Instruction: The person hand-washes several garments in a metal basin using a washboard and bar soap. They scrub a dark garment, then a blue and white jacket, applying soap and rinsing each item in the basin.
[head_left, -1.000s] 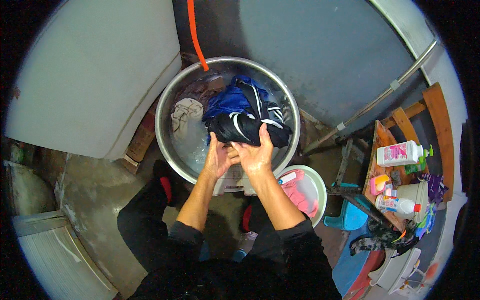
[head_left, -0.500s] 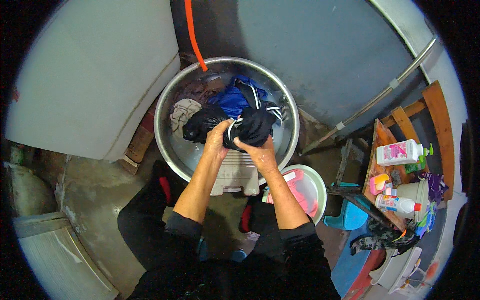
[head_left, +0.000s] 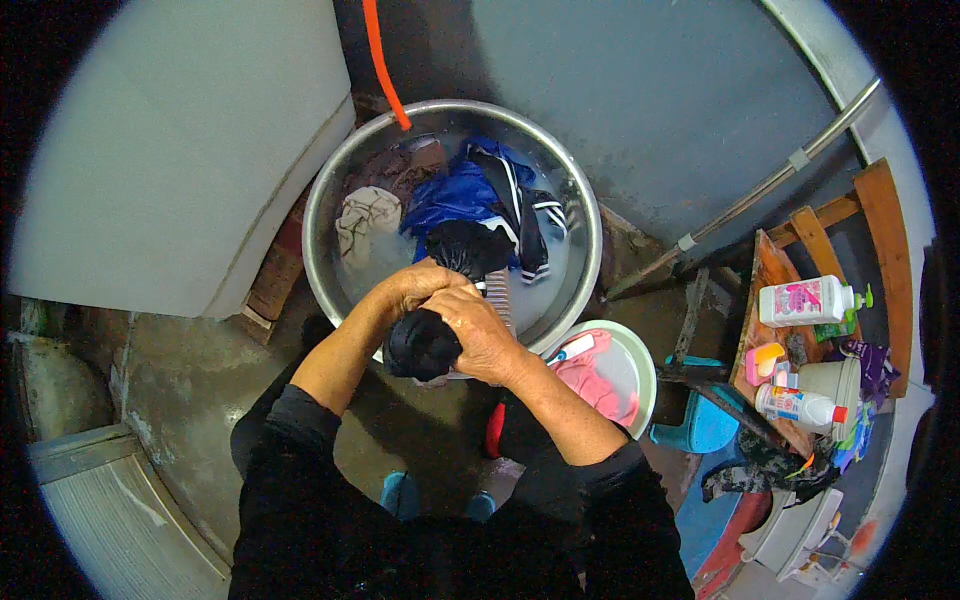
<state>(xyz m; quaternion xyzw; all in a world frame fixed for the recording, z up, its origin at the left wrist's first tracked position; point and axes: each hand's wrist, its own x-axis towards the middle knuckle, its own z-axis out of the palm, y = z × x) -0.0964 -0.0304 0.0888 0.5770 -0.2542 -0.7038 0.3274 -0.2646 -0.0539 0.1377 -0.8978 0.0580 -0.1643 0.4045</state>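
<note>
In front of me my left hand and my right hand are closed together round a bunched black garment at the near rim of a steel tub. Part of my left hand is hidden behind my right. The garment lies over a ridged washboard, mostly covered by the cloth and my hands. In the cloudy water sit a blue garment with black and white striped pieces, a beige cloth and brownish cloth.
An orange hose hangs over the tub. At right are a basin with pink cloth, a wooden chair holding bottles, a blue stool and a steel pole. A grey appliance-like block stands left.
The black garment has been gathered into a twisted bundle and brought down toward me, with both hands lower and closer together. The striped pieces now lie more exposed in the tub.
</note>
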